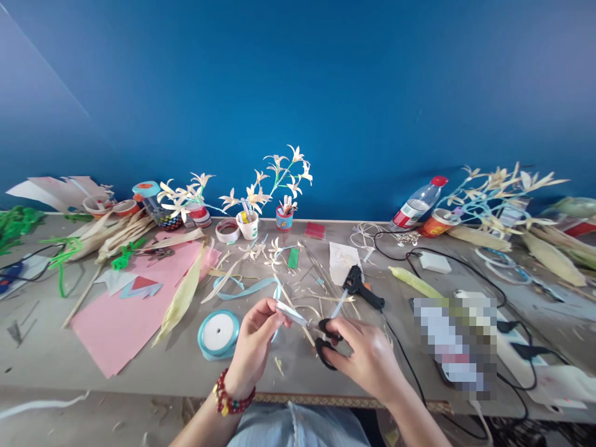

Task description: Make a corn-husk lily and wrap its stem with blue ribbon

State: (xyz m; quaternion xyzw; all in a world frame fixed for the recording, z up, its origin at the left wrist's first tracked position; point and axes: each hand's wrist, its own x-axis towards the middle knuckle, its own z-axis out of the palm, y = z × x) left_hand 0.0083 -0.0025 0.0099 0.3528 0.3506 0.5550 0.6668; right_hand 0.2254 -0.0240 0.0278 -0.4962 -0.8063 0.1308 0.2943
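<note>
My left hand, with a red bead bracelet at its wrist, pinches a pale, narrow strip between thumb and fingers. Whether the strip is ribbon or corn husk I cannot tell. In my right hand is a pair of scissors with black handles, its blades pointing left toward the strip's end. How far the blades are apart is not clear. Just left of my left hand lies a spool of light blue ribbon. Behind my hands, small husk flowers and loose strips lie on the table.
A black glue gun lies beyond my right hand, its cord trailing forward. Pink paper and a corn husk are at left. Cups with husk flowers stand along the wall, near a plastic bottle. A phone and power strip occupy the right.
</note>
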